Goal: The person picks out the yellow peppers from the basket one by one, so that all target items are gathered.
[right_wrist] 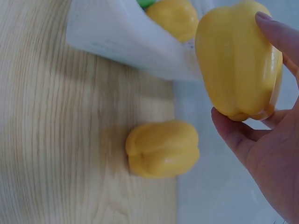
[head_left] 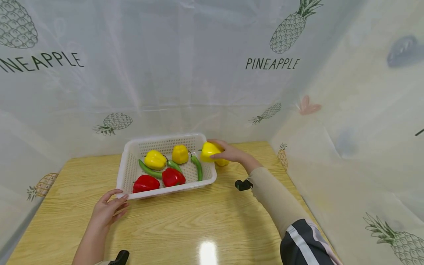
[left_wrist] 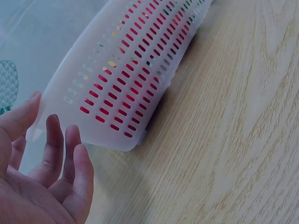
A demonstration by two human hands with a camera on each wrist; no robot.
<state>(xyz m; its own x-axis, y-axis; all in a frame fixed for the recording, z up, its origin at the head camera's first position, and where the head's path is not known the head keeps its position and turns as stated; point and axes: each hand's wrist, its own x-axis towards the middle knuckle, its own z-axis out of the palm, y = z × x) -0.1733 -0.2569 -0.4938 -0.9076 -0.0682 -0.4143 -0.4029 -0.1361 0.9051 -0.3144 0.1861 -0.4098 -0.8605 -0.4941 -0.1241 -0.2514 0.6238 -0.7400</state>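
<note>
My right hand (head_left: pixel 228 151) grips a yellow bell pepper (head_left: pixel 209 151) over the right rim of a white plastic basket (head_left: pixel 167 192). The right wrist view shows this pepper (right_wrist: pixel 236 58) between thumb and fingers, raised off the table. A second yellow bell pepper (right_wrist: pixel 163 148) lies on the table just outside the basket, partly hidden in the head view. At the basket's front left corner, my left hand (head_left: pixel 107 209) pinches the rim with thumb and forefinger; its other fingers hang loose below. Inside are two yellow bell peppers (head_left: pixel 155 160), two red bell peppers (head_left: pixel 145 183) and several green chili peppers (head_left: pixel 197 167).
The wooden table (head_left: pixel 198 217) runs in front of the basket and to both sides. A pale curtain (head_left: pixel 185 81) printed with pineapples hangs right behind the basket and along the right side. A black wrist device (head_left: pixel 243 184) sits by the right cuff.
</note>
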